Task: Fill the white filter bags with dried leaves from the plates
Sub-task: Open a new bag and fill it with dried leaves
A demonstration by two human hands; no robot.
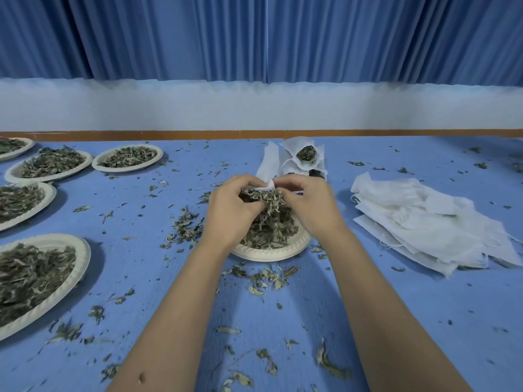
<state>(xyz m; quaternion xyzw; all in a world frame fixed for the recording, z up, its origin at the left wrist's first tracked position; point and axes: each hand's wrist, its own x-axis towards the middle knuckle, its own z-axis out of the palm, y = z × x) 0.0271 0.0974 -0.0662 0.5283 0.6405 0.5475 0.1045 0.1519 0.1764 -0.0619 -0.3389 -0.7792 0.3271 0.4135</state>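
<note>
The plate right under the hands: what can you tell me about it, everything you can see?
The plate is round and off-white, seemingly pressed paper, with an embossed rim. It lies flat on the blue table cover, heaped with dried grey-green leaves. Its far half is hidden by the left hand and right hand, which pinch a white filter bag above the heap. Whether either wrist touches the rim cannot be told. Leaf crumbs lie around it.

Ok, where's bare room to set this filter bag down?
Mostly bare: the table between the filled bags and the empty bag pile, and near-right, in front of that pile. Crowded: plates line the left; loose leaves litter the near centre.
</note>
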